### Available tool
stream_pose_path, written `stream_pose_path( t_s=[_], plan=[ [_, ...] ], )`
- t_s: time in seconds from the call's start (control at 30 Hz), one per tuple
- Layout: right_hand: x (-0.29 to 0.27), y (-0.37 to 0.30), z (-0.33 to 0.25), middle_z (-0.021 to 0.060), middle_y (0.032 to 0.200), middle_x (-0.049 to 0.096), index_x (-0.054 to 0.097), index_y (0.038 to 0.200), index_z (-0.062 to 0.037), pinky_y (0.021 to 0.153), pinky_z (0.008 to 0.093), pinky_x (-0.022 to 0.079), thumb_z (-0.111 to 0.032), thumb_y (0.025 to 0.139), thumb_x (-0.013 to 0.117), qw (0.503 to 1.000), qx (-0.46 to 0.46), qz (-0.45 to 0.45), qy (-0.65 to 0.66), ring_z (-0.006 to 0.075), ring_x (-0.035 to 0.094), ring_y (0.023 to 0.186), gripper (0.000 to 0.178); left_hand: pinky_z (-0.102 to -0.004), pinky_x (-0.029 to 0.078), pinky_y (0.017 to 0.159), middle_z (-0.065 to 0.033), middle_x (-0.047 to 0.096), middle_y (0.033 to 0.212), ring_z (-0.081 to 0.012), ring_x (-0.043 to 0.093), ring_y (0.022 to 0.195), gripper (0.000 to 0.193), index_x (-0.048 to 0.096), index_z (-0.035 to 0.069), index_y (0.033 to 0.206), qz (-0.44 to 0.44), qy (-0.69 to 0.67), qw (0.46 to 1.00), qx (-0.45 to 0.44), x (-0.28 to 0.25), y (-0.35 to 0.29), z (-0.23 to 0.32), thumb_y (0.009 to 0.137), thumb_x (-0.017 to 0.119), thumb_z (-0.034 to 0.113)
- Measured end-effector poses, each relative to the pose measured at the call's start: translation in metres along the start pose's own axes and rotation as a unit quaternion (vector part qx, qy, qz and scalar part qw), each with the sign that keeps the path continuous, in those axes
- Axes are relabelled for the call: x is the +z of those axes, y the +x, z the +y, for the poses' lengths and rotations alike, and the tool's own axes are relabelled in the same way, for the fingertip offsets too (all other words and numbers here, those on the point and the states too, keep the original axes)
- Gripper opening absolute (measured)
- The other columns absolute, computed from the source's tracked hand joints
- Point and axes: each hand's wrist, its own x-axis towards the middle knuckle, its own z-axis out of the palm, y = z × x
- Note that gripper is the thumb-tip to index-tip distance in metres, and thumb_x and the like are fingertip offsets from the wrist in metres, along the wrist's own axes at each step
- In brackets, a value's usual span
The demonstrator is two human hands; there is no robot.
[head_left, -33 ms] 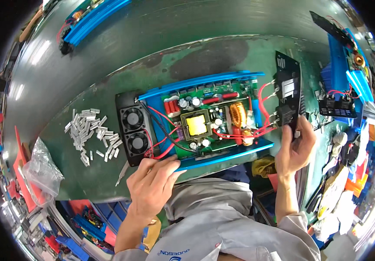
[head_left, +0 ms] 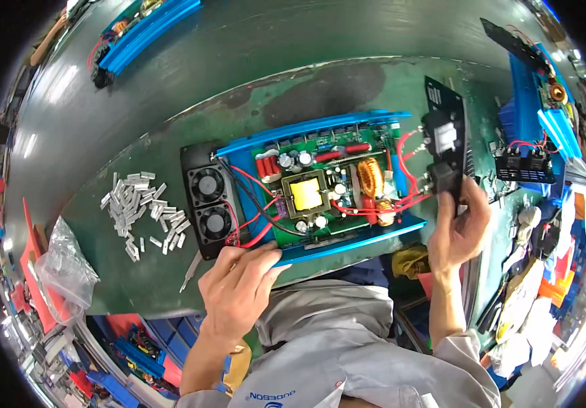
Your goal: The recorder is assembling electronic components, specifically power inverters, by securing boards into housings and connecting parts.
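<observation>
A blue metal case (head_left: 347, 243) lies on the bench in front of me, its inside exposed. In it sits a green circuit board (head_left: 286, 149) with a yellow transformer (head_left: 306, 194) and a copper-wound ring coil (head_left: 370, 178). A black end panel with two fans (head_left: 209, 185) stands at the left end. My left hand (head_left: 233, 291) is closed on the case's near left corner, beside the fans. My right hand (head_left: 459, 228) pinches the near end of a loose black end panel (head_left: 451, 105), held apart from the case's right end. Red wires (head_left: 408, 173) run from that panel to the board.
Small silvery metal pieces (head_left: 133, 204) lie heaped left of the fans, with a slim metal tool (head_left: 190, 274) nearby. A clear plastic bag (head_left: 69, 265) hangs at the left edge. More blue cases stand far left (head_left: 150, 41) and right (head_left: 527, 102).
The black end panel in my right hand has shifted slightly left, toward the case, and turned a little. My left hand and the case stay nearly in place.
</observation>
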Motion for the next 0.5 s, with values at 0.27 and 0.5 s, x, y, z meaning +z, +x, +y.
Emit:
stream_pose_path(
  t_s=[0.27,0.5],
  plan=[
    [0.011,0.039,-0.006,0.0092,0.114,0.067,0.065,0.121,-0.0031,0.079,0.0279,0.048,0.000,0.092,0.068,0.991,0.098,-0.052,-0.070,0.0158,0.059,0.087,0.029,-0.0318,0.052,0.064,-0.0032,0.073,0.089,-0.0201,0.064,0.075,0.027,0.069,0.008,0.096,0.057,-0.008,0.998,-0.020,0.021,0.014,0.011,0.073,0.084,0.008],
    [-0.011,0.032,-0.031,0.0097,0.119,0.066,0.063,0.124,0.0016,0.087,0.0283,0.047,-0.002,0.098,0.062,0.995,-0.036,-0.035,-0.081,0.0168,0.059,0.095,0.026,-0.0319,0.052,0.067,-0.0065,0.073,0.097,-0.0221,0.067,0.077,0.028,0.068,0.007,0.103,0.164,-0.046,0.985,-0.041,-0.020,-0.017,0.000,0.078,0.081,0.005]
  ],
)
